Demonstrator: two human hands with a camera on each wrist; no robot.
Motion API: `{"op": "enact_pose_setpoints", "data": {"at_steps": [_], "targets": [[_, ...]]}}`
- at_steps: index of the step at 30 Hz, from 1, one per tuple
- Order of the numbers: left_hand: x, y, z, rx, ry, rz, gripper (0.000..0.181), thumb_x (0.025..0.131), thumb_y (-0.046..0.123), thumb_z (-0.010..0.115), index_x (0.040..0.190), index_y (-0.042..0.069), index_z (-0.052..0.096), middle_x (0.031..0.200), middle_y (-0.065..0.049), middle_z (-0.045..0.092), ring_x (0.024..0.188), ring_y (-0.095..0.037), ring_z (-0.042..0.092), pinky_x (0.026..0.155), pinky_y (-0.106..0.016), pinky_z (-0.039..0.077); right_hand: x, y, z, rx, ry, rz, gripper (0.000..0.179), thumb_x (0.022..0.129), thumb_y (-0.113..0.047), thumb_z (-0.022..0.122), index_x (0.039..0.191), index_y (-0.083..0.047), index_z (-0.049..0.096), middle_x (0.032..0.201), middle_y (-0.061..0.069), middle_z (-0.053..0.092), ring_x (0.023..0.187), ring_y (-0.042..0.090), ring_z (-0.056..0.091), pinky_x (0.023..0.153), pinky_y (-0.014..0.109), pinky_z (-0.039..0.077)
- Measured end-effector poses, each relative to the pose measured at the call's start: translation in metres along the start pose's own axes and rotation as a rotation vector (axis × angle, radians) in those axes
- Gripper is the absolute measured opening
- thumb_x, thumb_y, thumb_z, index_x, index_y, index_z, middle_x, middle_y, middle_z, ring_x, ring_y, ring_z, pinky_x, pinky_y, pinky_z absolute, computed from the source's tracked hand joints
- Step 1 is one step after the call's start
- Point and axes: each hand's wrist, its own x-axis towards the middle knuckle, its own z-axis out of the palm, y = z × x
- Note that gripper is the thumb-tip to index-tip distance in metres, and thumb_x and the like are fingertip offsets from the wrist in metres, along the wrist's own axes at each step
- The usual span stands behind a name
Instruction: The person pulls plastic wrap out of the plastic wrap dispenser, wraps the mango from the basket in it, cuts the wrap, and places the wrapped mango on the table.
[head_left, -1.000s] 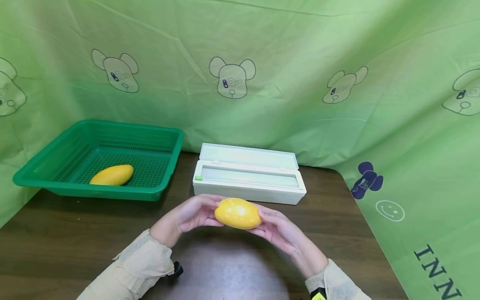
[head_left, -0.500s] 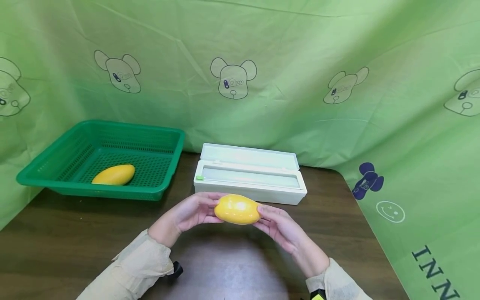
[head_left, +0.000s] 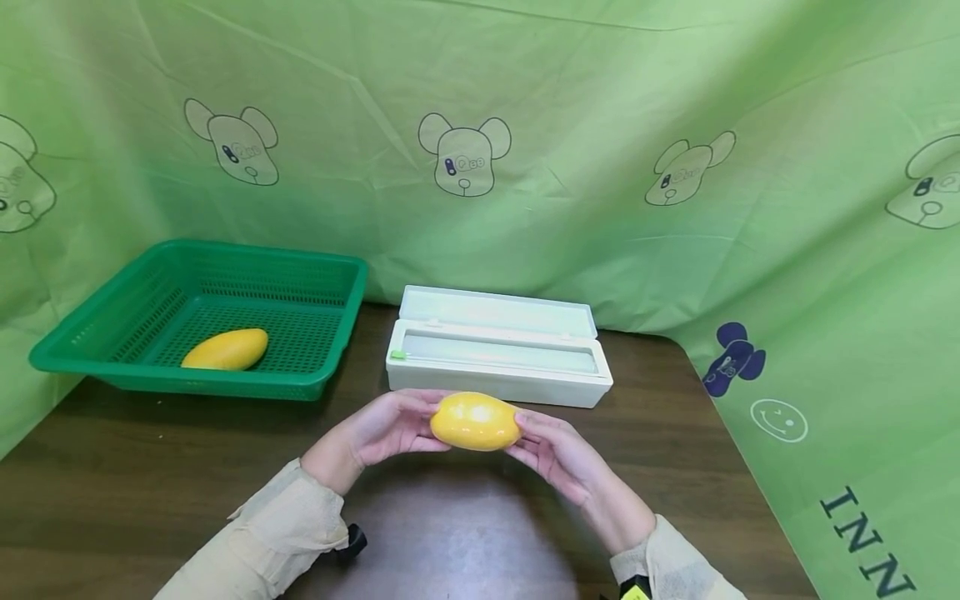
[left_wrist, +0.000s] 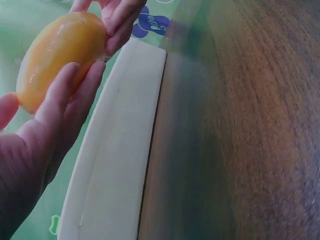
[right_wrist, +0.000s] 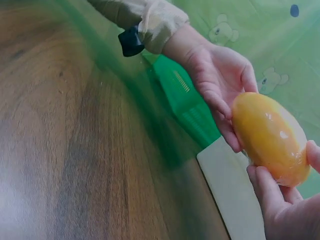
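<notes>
A shiny yellow mango [head_left: 476, 422] is held up above the table between both hands, its skin glossy as if covered by clear film. At its left end my left hand [head_left: 385, 429] grips it with thumb and fingers. My right hand [head_left: 567, 462] pinches the opposite end. In the left wrist view the mango [left_wrist: 62, 55] shows bright glare, with the left fingers under it. The right wrist view shows clear, wrinkled film on the mango [right_wrist: 270, 137] near the right fingertips. Behind the hands stands a white cling film box [head_left: 498, 385], lid up.
A green plastic basket [head_left: 202, 382] stands at the back left, with a second mango [head_left: 227, 350] lying in it. The brown wooden table [head_left: 187, 475] extends under the arms. A green printed cloth [head_left: 570, 167] hangs behind and along the right side.
The mango has risen slightly and turned a little between the hands since a second ago. Both hands keep their hold. The basket and the white box stay in place.
</notes>
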Motion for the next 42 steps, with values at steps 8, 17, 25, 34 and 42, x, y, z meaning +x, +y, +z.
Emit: {"op": "enact_pose_setpoints", "data": {"at_steps": [8,17,25,34,42], "targets": [[0.004,-0.001,0.001,0.051,0.039,-0.051,0.069,0.101,0.019,0.041,0.162,0.001,0.014,0.151,-0.026,0.039,0.115,-0.027,0.06,0.103,-0.062,0.043,-0.001,-0.001,-0.001,-0.12,0.032,0.036,0.019,0.104,-0.013,0.055,0.104,-0.017,0.073,0.102,-0.002,0.071,0.099,0.012,0.066,0.098,0.034,0.049],[0.008,-0.003,0.003,0.136,0.178,-0.039,0.067,0.104,0.03,0.042,0.161,0.004,0.021,0.159,-0.026,0.034,0.13,-0.037,0.052,0.109,-0.067,0.034,-0.004,0.001,-0.007,-0.059,0.046,0.008,0.018,0.104,-0.007,0.054,0.101,-0.013,0.071,0.104,0.003,0.071,0.101,0.015,0.067,0.096,0.031,0.052],[0.007,0.009,-0.003,0.302,0.388,0.05,0.046,0.105,0.02,0.05,0.144,-0.003,0.051,0.136,-0.018,0.063,0.112,-0.023,0.066,0.103,-0.049,0.045,-0.017,-0.007,-0.026,-0.081,0.09,-0.011,0.019,0.105,-0.008,0.054,0.104,-0.014,0.072,0.108,0.001,0.071,0.104,0.015,0.068,0.097,0.031,0.052],[0.01,0.03,-0.015,0.623,0.586,0.23,0.028,0.102,0.014,0.061,0.123,-0.003,0.069,0.114,-0.013,0.072,0.104,-0.026,0.068,0.095,-0.044,0.05,-0.048,-0.019,-0.075,-0.095,0.095,-0.013,0.024,0.108,-0.009,0.048,0.107,-0.016,0.071,0.109,0.001,0.072,0.105,0.014,0.069,0.096,0.03,0.053],[0.019,0.041,-0.016,1.051,0.691,0.261,0.02,0.097,0.009,0.068,0.114,0.002,0.076,0.112,-0.013,0.074,0.094,-0.029,0.067,0.077,-0.037,0.054,-0.068,-0.024,-0.115,-0.115,0.157,0.015,0.027,0.108,-0.008,0.048,0.104,-0.018,0.073,0.105,0.001,0.072,0.1,0.014,0.07,0.093,0.029,0.054]]}}
